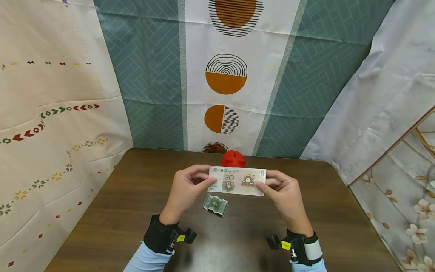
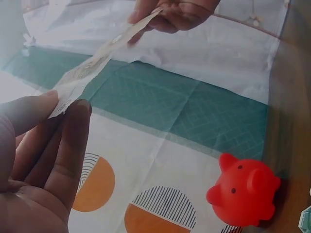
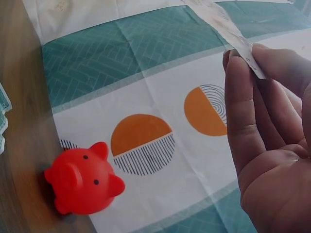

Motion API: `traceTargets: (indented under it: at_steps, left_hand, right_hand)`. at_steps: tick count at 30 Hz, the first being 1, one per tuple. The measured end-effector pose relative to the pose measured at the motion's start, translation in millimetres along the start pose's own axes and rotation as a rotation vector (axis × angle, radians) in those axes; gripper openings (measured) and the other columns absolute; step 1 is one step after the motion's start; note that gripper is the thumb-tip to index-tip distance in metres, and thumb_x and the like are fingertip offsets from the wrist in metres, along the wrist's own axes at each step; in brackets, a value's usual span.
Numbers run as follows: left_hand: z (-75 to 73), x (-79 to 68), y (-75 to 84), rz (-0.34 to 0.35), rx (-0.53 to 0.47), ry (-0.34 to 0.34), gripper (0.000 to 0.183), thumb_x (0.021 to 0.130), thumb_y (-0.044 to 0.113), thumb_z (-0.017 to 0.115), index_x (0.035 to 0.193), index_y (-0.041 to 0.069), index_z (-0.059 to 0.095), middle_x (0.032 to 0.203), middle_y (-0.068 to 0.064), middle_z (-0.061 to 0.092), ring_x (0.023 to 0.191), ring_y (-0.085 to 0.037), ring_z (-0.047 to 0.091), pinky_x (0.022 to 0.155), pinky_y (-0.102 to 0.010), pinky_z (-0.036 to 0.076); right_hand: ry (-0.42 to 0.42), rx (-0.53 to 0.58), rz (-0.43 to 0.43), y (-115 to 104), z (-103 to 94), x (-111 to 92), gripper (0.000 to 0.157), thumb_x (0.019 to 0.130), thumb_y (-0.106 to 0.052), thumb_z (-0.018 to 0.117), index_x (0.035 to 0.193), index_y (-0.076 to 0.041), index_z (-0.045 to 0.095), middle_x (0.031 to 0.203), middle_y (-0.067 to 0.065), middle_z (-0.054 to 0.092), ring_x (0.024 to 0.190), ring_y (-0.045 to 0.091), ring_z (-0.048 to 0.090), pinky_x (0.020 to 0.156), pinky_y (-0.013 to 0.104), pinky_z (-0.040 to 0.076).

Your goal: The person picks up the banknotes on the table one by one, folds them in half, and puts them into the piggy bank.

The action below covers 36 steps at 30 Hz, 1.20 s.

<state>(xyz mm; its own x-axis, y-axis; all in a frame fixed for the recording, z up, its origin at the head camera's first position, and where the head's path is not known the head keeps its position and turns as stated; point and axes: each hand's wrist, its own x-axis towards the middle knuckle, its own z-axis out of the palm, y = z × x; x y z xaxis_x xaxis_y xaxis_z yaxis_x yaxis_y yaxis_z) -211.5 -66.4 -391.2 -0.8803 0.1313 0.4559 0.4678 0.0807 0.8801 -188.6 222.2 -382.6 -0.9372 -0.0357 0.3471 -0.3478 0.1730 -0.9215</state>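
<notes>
A pale play banknote (image 1: 237, 181) printed with 20 is stretched out flat between both hands above the table. My left hand (image 1: 186, 189) pinches its left end between thumb and fingers, as the left wrist view shows up close with the note (image 2: 92, 68) seen nearly edge-on. At the other end, my right hand (image 1: 283, 192) pinches it with thumb and fingertips. Below the note lies a green, creased banknote (image 1: 215, 205) on the tabletop. Behind the held note stands a red piggy bank (image 1: 233, 159), its lower part hidden in the head view; its snout and ears show in the right wrist view.
The brown wooden table (image 1: 112, 211) meets a hanging cloth (image 1: 154, 75) with green bands and orange circles at its far edge. Patterned cloth (image 1: 44, 158) hangs on the left, and white floral cloth (image 1: 391, 181) on the right.
</notes>
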Motion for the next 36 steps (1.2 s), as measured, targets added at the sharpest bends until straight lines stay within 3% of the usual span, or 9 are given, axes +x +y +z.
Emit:
traceTargets:
  at_steps: [4,11,20,26,31,36]
  left_hand:
    - [0.0,0.1,-0.3,-0.038,0.006,0.017,0.015,0.082,0.01,0.086,0.095,0.005,0.08,0.088,-0.012,0.079,0.068,-0.012,0.069,0.064,-0.024,0.058]
    - [-1.0,0.2,0.2,-0.034,0.021,0.014,0.015,0.083,0.011,0.085,0.095,0.004,0.08,0.087,-0.014,0.078,0.069,-0.01,0.067,0.065,-0.023,0.057]
    - [-1.5,0.8,3.2,-0.087,0.001,-0.026,0.015,0.084,0.013,0.085,0.096,0.004,0.08,0.086,-0.014,0.077,0.066,-0.013,0.066,0.06,-0.023,0.055]
    - [-4.2,1.7,2.6,-0.093,-0.014,-0.068,0.01,0.089,0.015,0.081,0.093,0.006,0.079,0.071,-0.008,0.067,0.058,-0.011,0.055,0.051,-0.023,0.049]
    - [-5.5,1.5,1.7,-0.113,-0.099,-0.112,0.011,0.095,0.014,0.074,0.099,0.005,0.076,0.061,-0.01,0.062,0.048,-0.012,0.054,0.043,-0.023,0.044]
    - [-5.1,2.0,0.2,-0.062,-0.177,-0.162,0.015,0.098,0.009,0.068,0.108,-0.002,0.073,0.085,-0.024,0.075,0.062,-0.014,0.072,0.055,-0.031,0.059]
  right_hand:
    - [0.021,-0.041,0.037,-1,-1.1,-1,0.021,0.088,-0.007,0.08,0.106,0.002,0.075,0.083,-0.005,0.078,0.073,0.015,0.068,0.06,0.024,0.054]
    - [0.02,-0.046,0.064,1,-2.2,0,0.021,0.088,-0.009,0.08,0.106,0.002,0.076,0.084,-0.004,0.078,0.073,0.015,0.066,0.06,0.025,0.053]
    - [0.014,-0.012,0.086,2,-1.3,0,0.019,0.09,-0.009,0.078,0.105,0.004,0.075,0.084,-0.004,0.076,0.071,0.015,0.065,0.062,0.024,0.054]
    - [-0.029,-0.002,0.021,4,-2.7,0,0.011,0.094,-0.008,0.074,0.099,0.002,0.076,0.083,-0.001,0.066,0.073,0.018,0.056,0.06,0.026,0.049]
    - [-0.073,0.068,-0.014,7,-4.1,0,0.008,0.096,-0.005,0.07,0.098,0.001,0.074,0.071,-0.001,0.064,0.062,0.013,0.054,0.054,0.025,0.046]
    - [-0.153,0.247,-0.05,10,-4.2,1,0.011,0.1,0.0,0.062,0.104,0.0,0.072,0.084,0.0,0.078,0.063,0.012,0.067,0.058,0.024,0.057]
